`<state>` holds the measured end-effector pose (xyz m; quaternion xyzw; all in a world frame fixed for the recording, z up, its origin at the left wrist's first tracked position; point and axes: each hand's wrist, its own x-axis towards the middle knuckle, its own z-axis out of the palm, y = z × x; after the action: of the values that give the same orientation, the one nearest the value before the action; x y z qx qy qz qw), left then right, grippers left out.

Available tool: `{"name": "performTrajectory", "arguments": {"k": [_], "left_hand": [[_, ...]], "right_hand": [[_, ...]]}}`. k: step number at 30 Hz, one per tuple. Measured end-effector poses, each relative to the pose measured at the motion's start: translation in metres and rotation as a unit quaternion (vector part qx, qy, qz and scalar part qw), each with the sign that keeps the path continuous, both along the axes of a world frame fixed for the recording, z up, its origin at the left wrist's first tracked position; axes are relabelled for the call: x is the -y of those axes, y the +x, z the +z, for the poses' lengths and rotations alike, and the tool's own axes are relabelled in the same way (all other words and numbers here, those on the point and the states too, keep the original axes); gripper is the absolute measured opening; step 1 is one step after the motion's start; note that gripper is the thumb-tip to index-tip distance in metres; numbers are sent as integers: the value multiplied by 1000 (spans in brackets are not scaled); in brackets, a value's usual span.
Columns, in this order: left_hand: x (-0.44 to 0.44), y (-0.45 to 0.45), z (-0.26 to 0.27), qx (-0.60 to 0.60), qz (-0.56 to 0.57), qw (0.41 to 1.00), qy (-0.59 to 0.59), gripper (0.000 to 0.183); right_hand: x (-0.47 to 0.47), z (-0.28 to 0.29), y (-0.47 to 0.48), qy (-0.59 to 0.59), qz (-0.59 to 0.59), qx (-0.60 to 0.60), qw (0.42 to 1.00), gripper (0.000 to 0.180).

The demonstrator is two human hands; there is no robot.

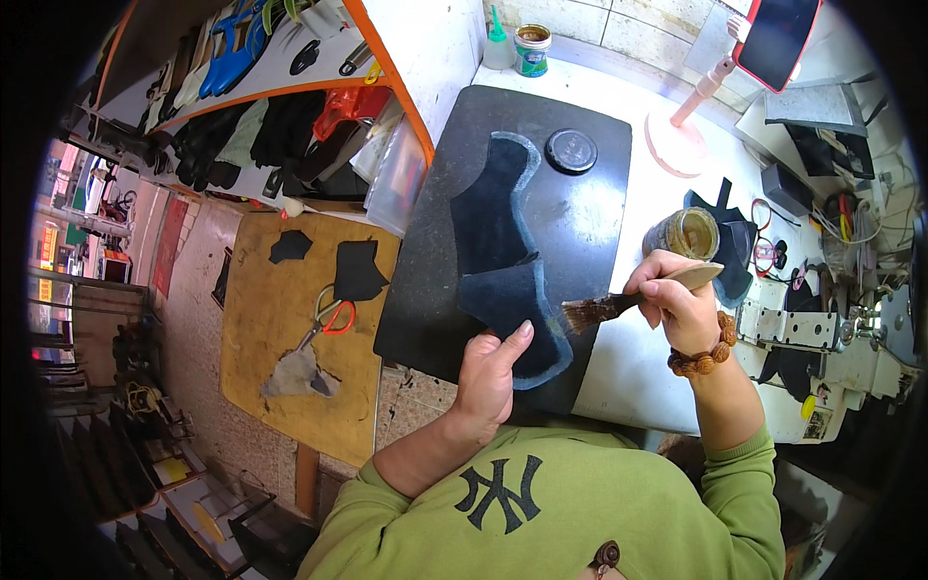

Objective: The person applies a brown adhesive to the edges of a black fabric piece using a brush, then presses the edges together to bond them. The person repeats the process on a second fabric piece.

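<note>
My right hand [678, 297] grips a wooden-handled brush [602, 308] with dark, clumped bristles. The bristle tips are near the curved right edge of a dark blue-black shoe-upper piece [496, 217], apart from or touching it I cannot tell. A paler blue band runs along that edge. My left hand [493, 370] holds the lower part of a second, overlapping piece [507, 297], thumb on top and fingers hidden beneath. Both pieces lie over a black board [435, 304]. Just beyond my right hand stands an open glass jar [685, 233] with yellowish contents, partly covered by the hand.
A round black lid [571, 151] rests on the board. Orange-handled scissors [330, 319] and dark scraps [360, 270] lie on a wooden tabletop [254, 341] at left. A pink phone stand [678, 141], an open tin [533, 51] and a sewing machine [797, 326] occupy the white table.
</note>
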<state>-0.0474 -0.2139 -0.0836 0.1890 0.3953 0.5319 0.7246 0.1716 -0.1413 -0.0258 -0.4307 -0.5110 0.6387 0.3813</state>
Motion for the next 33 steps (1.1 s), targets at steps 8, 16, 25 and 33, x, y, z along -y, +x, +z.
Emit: {"name": "performTrajectory", "arguments": {"k": [8, 16, 25, 33], "left_hand": [[-2, 1, 4, 7, 17, 999, -34, 15], [-2, -1, 5, -18, 1, 1000, -11, 17], [1, -2, -5, -7, 16, 1000, -18, 14], [-2, -3, -3, 9, 8, 1000, -25, 19]], "right_hand": [[-1, -5, -6, -3, -46, -4, 999, 16], [6, 0, -8, -6, -11, 14, 1000, 15], [15, 5, -2, -38, -8, 23, 999, 16], [20, 6, 2, -57, 4, 16, 998, 16]]}}
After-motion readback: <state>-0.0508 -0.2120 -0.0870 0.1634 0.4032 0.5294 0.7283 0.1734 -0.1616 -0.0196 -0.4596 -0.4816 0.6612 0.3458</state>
